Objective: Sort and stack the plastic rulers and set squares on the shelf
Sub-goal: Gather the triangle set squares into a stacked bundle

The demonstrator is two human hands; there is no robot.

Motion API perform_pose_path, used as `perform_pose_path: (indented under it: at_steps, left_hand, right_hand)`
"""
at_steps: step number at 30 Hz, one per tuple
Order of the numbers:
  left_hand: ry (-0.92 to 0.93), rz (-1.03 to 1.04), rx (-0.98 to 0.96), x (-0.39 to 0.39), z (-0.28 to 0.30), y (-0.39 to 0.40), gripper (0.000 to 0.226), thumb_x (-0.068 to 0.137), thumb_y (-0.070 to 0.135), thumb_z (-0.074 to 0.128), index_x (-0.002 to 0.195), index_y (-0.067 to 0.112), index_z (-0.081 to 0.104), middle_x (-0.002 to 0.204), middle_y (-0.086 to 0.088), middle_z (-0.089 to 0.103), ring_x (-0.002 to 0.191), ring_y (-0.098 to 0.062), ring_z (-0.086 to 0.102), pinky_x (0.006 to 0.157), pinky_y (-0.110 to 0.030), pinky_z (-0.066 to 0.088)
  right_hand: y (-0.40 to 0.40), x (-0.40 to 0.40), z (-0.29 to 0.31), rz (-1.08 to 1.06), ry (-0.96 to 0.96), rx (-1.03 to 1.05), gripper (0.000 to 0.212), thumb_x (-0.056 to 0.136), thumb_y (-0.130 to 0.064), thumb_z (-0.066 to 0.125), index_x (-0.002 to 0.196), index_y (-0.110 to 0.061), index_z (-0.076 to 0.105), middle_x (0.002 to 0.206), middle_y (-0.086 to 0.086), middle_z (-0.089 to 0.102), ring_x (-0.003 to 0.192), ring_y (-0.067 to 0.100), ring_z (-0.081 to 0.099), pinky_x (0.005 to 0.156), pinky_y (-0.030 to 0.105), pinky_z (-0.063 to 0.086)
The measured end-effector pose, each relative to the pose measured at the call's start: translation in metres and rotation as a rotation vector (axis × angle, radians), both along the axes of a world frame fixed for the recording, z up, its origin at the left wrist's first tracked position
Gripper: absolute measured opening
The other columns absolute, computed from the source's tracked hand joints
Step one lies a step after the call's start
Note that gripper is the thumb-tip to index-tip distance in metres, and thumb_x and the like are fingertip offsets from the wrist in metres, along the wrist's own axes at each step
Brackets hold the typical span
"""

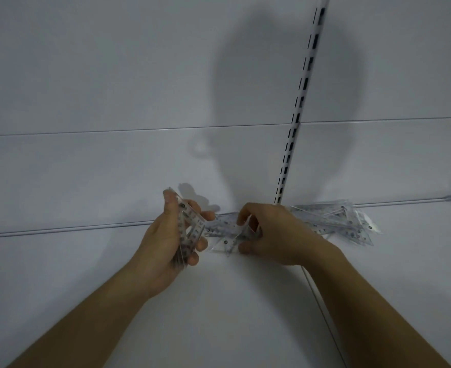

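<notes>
The left hand (172, 236) clasps a gathered stack of set squares (189, 229); the right hand (268, 235) pinches a loose set square (225, 241) off the shelf (86, 261), at three o'clock from the stack. Square its edges before adding it (clear plastic slides), leaving the loose pile (336, 221) farther toward three o'clock.

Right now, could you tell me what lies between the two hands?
In the head view, a clear plastic set square on the white shelf spans the gap between left hand and right hand, which pinches it.
</notes>
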State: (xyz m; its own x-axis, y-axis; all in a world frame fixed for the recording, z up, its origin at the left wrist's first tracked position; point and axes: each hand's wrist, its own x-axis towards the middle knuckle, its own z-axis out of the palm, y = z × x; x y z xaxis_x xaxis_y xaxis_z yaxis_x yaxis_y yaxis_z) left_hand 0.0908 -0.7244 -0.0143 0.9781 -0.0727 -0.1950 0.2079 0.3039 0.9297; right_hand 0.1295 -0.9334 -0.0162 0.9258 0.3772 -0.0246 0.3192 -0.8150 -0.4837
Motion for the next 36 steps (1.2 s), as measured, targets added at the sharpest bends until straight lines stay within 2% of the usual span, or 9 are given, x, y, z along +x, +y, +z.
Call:
perform_pose_path:
  at_steps: [3,9,12,15,18,20,25,31,36]
  left_hand:
    - [-0.03,0.037,-0.014,0.001,0.0,0.0,0.055,0.09,0.068,0.036,0.091,0.019,0.06,0.104,-0.011,0.073,0.048,-0.017,0.051,0.038,-0.022,0.038]
    - [-0.233,0.108,0.094,-0.002,0.0,-0.002,0.067,0.072,0.076,0.055,0.098,0.014,0.057,0.099,-0.011,0.067,0.057,-0.022,0.059,0.044,-0.029,0.046]
    - [-0.257,0.055,0.218,-0.006,-0.001,-0.005,0.062,0.078,0.067,0.061,0.111,0.015,0.055,0.097,-0.011,0.07,0.064,-0.024,0.066,0.048,-0.032,0.051]
    - [-0.259,-0.047,0.307,-0.009,-0.001,-0.008,0.035,0.088,0.033,0.063,0.114,0.012,0.051,0.087,-0.006,0.072,0.069,-0.024,0.072,0.054,-0.035,0.057]
    - [-0.248,-0.077,0.285,-0.009,-0.003,-0.006,0.025,0.095,0.02,0.06,0.118,0.017,0.051,0.099,-0.007,0.073,0.072,-0.032,0.072,0.055,-0.038,0.057]
    - [-0.273,-0.026,0.279,-0.006,-0.004,-0.003,0.023,0.097,0.015,0.059,0.119,0.021,0.055,0.104,-0.008,0.071,0.062,-0.032,0.067,0.05,-0.035,0.054]
    - [-0.264,0.094,0.138,0.0,-0.005,0.002,0.017,0.081,0.013,0.071,0.094,0.014,0.061,0.091,-0.009,0.068,0.054,-0.025,0.057,0.041,-0.026,0.041]
    - [-0.206,0.131,0.095,0.003,-0.002,0.004,0.03,0.071,0.025,0.076,0.09,0.017,0.054,0.071,0.001,0.058,0.052,-0.018,0.053,0.038,-0.022,0.036]
    - [-0.186,0.15,0.098,0.004,-0.004,0.005,0.043,0.068,0.037,0.073,0.098,0.013,0.055,0.085,-0.006,0.062,0.051,-0.017,0.053,0.038,-0.022,0.038]
  right_hand:
    - [-0.002,0.003,0.002,-0.054,-0.077,0.176,0.005,0.091,-0.022,0.07,0.095,-0.023,0.071,0.085,-0.012,0.067,0.072,0.004,0.06,0.068,0.021,0.05]
    - [0.001,-0.002,0.016,-0.16,0.066,0.902,0.012,0.094,-0.001,0.062,0.086,-0.006,0.069,0.072,0.004,0.067,0.058,0.021,0.063,0.062,0.03,0.053]
    - [0.019,-0.014,0.015,-0.097,0.228,1.074,0.008,0.095,0.003,0.061,0.088,0.002,0.065,0.073,0.015,0.065,0.062,0.029,0.065,0.061,0.035,0.057]
    - [0.037,-0.022,0.006,-0.081,0.239,0.977,0.009,0.091,-0.003,0.069,0.089,0.004,0.064,0.073,0.013,0.068,0.06,0.032,0.069,0.058,0.036,0.059]
    - [0.034,-0.014,-0.003,-0.193,-0.11,0.564,0.013,0.09,-0.024,0.073,0.084,-0.016,0.065,0.076,-0.004,0.068,0.061,0.014,0.067,0.061,0.033,0.058]
    - [0.024,-0.006,-0.004,-0.255,-0.257,0.357,0.009,0.093,-0.032,0.067,0.094,-0.023,0.068,0.089,-0.011,0.066,0.075,0.008,0.063,0.074,0.032,0.056]
    - [0.017,0.003,-0.013,-0.25,-0.09,-0.116,0.052,0.088,-0.058,0.062,0.133,-0.033,0.057,0.134,-0.002,0.051,0.125,0.026,0.043,0.105,0.044,0.038]
    - [0.01,0.009,-0.014,-0.275,-0.099,0.037,0.044,0.079,-0.051,0.075,0.119,-0.034,0.064,0.117,-0.005,0.056,0.111,0.018,0.052,0.096,0.037,0.045]
    - [0.005,0.011,-0.011,-0.294,-0.17,0.285,0.009,0.083,-0.027,0.076,0.08,-0.03,0.067,0.079,-0.014,0.067,0.074,0.001,0.06,0.07,0.023,0.048]
